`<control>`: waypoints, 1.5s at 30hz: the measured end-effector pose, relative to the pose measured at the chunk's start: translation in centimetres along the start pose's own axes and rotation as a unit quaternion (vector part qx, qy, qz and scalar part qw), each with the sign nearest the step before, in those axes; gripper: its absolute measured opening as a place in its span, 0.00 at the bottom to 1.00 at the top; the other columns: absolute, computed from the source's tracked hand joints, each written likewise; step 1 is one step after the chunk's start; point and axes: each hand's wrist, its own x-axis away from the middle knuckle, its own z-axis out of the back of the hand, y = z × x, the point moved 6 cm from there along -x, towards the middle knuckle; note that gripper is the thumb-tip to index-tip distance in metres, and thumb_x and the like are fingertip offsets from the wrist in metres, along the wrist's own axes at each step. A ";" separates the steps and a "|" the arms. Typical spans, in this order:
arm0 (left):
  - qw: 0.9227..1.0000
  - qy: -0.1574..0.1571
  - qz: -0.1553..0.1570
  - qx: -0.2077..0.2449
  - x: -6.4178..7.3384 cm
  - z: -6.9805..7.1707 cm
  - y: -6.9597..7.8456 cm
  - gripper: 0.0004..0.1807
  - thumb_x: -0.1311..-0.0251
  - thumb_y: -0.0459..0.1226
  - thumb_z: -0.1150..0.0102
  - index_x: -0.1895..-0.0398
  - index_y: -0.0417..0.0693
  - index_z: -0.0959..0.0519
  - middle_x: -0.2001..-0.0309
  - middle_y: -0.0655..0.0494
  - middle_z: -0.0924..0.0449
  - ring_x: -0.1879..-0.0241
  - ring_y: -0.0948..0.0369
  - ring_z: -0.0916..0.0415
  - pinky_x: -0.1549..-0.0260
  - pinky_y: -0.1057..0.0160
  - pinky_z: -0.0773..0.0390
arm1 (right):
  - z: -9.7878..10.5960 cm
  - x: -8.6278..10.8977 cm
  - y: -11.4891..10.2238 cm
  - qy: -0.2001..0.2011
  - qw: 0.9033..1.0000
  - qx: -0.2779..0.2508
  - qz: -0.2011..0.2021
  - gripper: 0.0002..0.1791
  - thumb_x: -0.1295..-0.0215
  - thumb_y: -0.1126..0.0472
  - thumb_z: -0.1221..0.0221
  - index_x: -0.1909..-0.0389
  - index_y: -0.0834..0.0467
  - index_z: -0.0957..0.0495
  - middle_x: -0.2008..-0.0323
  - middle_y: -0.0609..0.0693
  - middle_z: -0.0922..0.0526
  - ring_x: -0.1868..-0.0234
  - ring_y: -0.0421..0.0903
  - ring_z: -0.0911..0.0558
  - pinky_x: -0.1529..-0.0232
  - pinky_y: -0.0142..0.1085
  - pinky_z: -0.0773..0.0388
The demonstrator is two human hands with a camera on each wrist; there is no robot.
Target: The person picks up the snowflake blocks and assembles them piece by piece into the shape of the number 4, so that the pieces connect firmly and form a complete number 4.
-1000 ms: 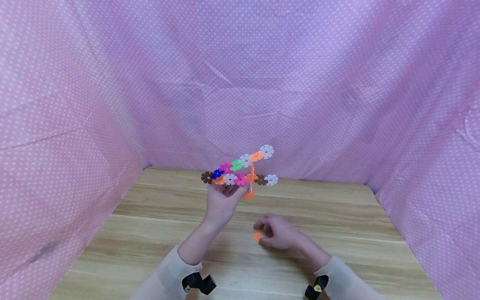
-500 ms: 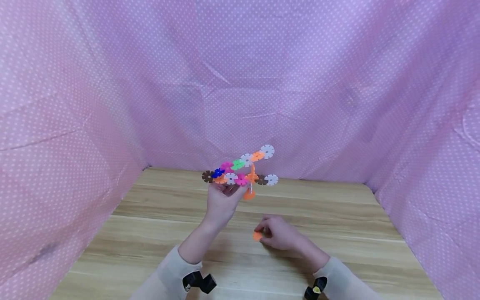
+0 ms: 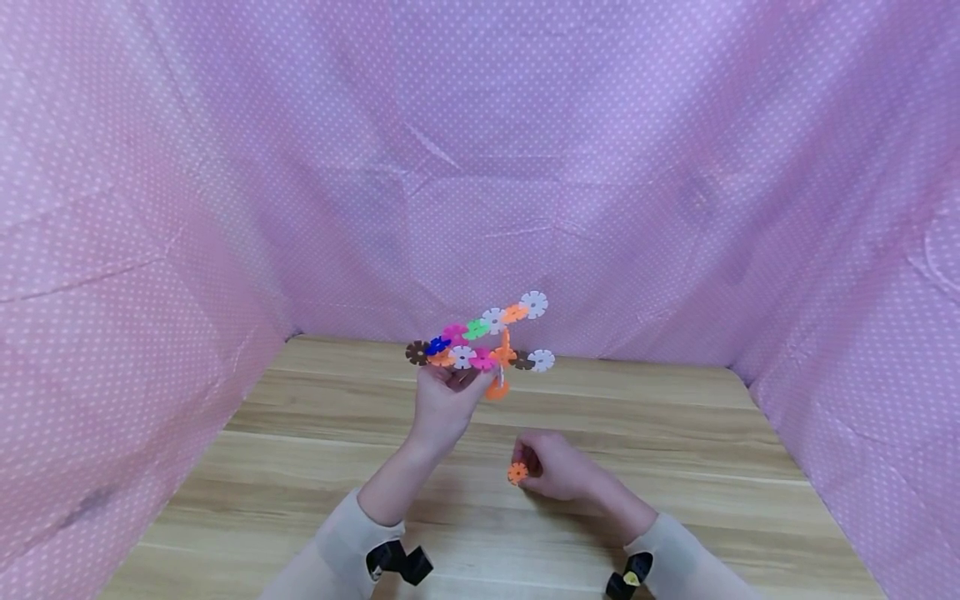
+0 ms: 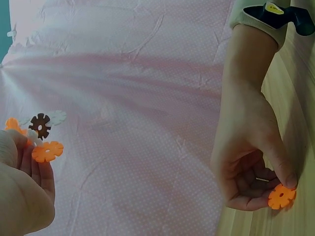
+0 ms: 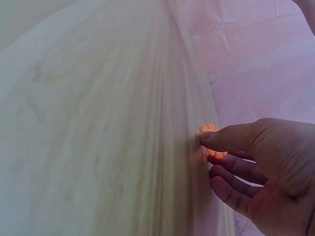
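My left hand grips a build of linked snowflake discs from below, above the table's far part. Two rows of the build, in brown, blue, pink, green, white and orange, run to the right and meet at the left. An upright orange disc stands between the rows, and a flat orange disc hangs beneath. Nearer to me, my right hand pinches a single orange snowflake disc between thumb and fingers, its notched face showing. The right wrist view has this loose disc by the tabletop, partly behind the thumb.
The wooden table is enclosed on the left, right and back by pink dotted cloth. Black wrist cameras sit on both sleeves, the left one and the right one.
My right fingers have closed on the loose orange disc and tipped it up, so its notched face now shows. The left hand and its build have barely moved.
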 end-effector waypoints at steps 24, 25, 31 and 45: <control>1.000 0.006 0.018 -0.009 0.1 0.0 -0.2 0.24 0.34 0.30 0.30 0.36 0.42 0.23 0.39 0.43 0.15 0.37 0.49 0.15 0.40 0.63 0.12 | 1.9 0.5 1.3 0.050 0.995 -0.060 -0.057 0.06 0.27 0.67 0.36 0.57 0.52 0.14 0.65 0.41 0.16 0.64 0.35 0.21 0.64 0.27 0.18; 1.000 0.007 0.018 -0.009 0.1 0.0 -0.2 0.24 0.34 0.30 0.29 0.36 0.42 0.23 0.39 0.43 0.15 0.38 0.49 0.15 0.40 0.63 0.12 | 2.2 0.5 1.4 0.052 0.995 -0.062 -0.056 0.06 0.27 0.67 0.36 0.57 0.53 0.14 0.65 0.41 0.16 0.64 0.35 0.21 0.64 0.27 0.17; 1.000 0.006 0.012 -0.006 -0.2 -0.3 -0.1 0.24 0.35 0.28 0.29 0.37 0.39 0.22 0.40 0.40 0.15 0.40 0.48 0.14 0.41 0.62 0.12 | 4.5 0.5 1.4 0.079 0.993 -0.078 -0.033 0.06 0.28 0.69 0.37 0.58 0.56 0.14 0.67 0.45 0.15 0.66 0.35 0.19 0.64 0.28 0.15; 1.000 -0.003 0.016 -0.007 0.0 -0.5 0.0 0.24 0.34 0.31 0.29 0.36 0.43 0.24 0.38 0.45 0.16 0.37 0.49 0.16 0.39 0.63 0.13 | 12.0 0.7 -0.9 0.219 0.964 -0.148 -0.005 0.04 0.27 0.70 0.38 0.57 0.66 0.17 0.65 0.60 0.13 0.69 0.39 0.19 0.69 0.27 0.19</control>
